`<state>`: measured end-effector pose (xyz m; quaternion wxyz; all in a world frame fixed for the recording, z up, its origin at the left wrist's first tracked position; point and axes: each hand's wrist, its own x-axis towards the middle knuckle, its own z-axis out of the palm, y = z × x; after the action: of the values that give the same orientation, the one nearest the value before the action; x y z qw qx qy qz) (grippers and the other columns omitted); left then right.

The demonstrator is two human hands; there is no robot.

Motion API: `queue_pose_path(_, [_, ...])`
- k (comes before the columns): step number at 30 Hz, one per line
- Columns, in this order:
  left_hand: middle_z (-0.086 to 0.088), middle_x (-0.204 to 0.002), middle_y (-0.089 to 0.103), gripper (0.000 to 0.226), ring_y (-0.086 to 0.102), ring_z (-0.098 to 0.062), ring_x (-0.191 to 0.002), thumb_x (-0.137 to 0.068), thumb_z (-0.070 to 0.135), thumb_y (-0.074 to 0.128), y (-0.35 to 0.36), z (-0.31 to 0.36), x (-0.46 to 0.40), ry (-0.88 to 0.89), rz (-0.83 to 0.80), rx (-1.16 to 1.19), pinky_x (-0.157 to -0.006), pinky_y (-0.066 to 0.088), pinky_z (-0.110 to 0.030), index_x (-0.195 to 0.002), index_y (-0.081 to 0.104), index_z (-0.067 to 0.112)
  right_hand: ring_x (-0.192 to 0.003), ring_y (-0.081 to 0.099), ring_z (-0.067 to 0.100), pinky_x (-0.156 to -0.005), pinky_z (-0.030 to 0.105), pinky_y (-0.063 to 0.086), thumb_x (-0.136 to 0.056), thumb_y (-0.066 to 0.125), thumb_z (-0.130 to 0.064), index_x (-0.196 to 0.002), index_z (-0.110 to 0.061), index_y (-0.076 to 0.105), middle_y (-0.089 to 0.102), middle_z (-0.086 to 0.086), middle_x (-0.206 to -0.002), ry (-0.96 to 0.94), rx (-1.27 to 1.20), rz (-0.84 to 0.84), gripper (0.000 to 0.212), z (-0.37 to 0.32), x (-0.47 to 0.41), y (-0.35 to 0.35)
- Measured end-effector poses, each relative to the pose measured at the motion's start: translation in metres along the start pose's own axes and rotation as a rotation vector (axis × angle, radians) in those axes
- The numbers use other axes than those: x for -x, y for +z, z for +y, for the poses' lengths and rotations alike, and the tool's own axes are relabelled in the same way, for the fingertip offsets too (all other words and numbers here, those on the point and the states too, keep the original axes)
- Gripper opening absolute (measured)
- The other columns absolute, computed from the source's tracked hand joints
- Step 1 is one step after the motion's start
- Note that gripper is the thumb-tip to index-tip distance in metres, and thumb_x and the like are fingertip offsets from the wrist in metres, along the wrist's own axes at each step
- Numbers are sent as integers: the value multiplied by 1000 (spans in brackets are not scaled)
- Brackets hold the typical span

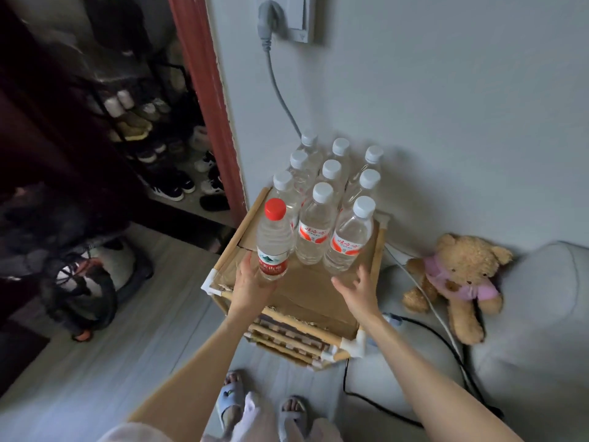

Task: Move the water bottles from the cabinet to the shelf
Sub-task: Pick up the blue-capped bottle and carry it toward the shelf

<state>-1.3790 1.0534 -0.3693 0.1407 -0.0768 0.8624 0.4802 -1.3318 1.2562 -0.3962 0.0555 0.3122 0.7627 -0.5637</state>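
Observation:
A red-capped water bottle (273, 240) stands upright at the front left of a cardboard-topped shelf (306, 282) framed with wooden rods. My left hand (253, 282) grips its lower part from the near side. Behind and right of it stand several white-capped water bottles (314, 228) in rows reaching back to the wall. My right hand (358, 285) hovers open over the cardboard, fingers spread, just in front of the front right white-capped bottle (349, 240) and apart from it.
A teddy bear (455, 279) sits on the floor right of the shelf against a grey cushion (541, 330). Cables (424, 330) trail across the floor there. A shoe rack (153, 138) fills the dark doorway at left. My slippered feet (261, 406) are below.

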Motion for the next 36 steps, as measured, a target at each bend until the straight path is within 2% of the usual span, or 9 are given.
queue_pose_path(2, [-12,-147,26,75,35,-26,-128,-84,21,61,-9,-5,18,7,10,-58,-97,36,-36,-143,14,14,-137,27,24,-112,43,26,-84,61,-40,-143,-12,19,24,8,-152,-64,98,27,78,1,15,1])
queue_pose_path(6, [-9,-141,38,56,53,-10,-93,-91,26,51,-40,-33,57,196,31,-238,-87,42,-31,-138,24,18,-137,27,22,-112,38,27,-88,51,-42,-141,-15,25,30,8,-149,-363,467,-45,65,-6,44,17])
queue_pose_path(9, [-7,-145,34,54,39,-22,-127,-92,33,45,-79,-73,86,183,98,-476,-104,32,-37,-140,26,17,-141,17,19,-113,35,18,-90,47,-44,-144,-18,18,19,4,-153,-658,760,-218,67,-13,65,45])
queue_pose_path(11, [-7,-148,30,55,26,-25,-136,-93,39,39,-110,-109,115,118,156,-619,-111,23,-42,-141,25,18,-138,26,23,-112,39,26,-89,44,-45,-143,-16,24,25,7,-151,-831,868,-288,65,-21,84,73])
queue_pose_path(13, [-8,-147,33,56,28,-27,-136,-91,47,31,-142,-149,154,25,212,-690,-110,23,-46,-140,29,20,-130,40,27,-105,44,37,-84,40,-49,-138,-12,35,38,10,-145,-1001,913,-361,65,-26,111,108])
queue_pose_path(18, [-12,-124,59,60,56,-34,-113,-88,53,21,-218,-239,282,-210,352,-729,-89,44,-56,-125,52,17,-121,52,26,-97,52,40,-79,37,-53,-133,-15,42,51,10,-136,-1269,1095,-591,66,-22,211,218])
queue_pose_path(29, [-12,-123,60,55,57,-34,-111,-89,51,24,-316,-404,612,-814,731,-591,-85,46,-58,-125,51,19,-110,60,28,-85,55,47,-76,34,-53,-124,-17,51,62,8,-122,-1789,1159,-1135,62,50,539,446])
queue_pose_path(31, [-13,-125,59,60,55,-35,-114,-92,53,14,-330,-419,655,-889,813,-546,-86,45,-59,-126,50,20,-111,60,29,-85,55,47,-75,35,-54,-124,-18,51,62,10,-122,-1896,1099,-1202,62,53,599,477])
queue_pose_path(36, [-13,-137,47,54,43,-34,-126,-85,45,34,-399,-438,730,-997,1143,-528,-99,34,-60,-133,39,21,-125,47,32,-98,57,36,-81,38,-52,-133,-17,42,50,12,-136,-2092,755,-1392,63,42,750,546])
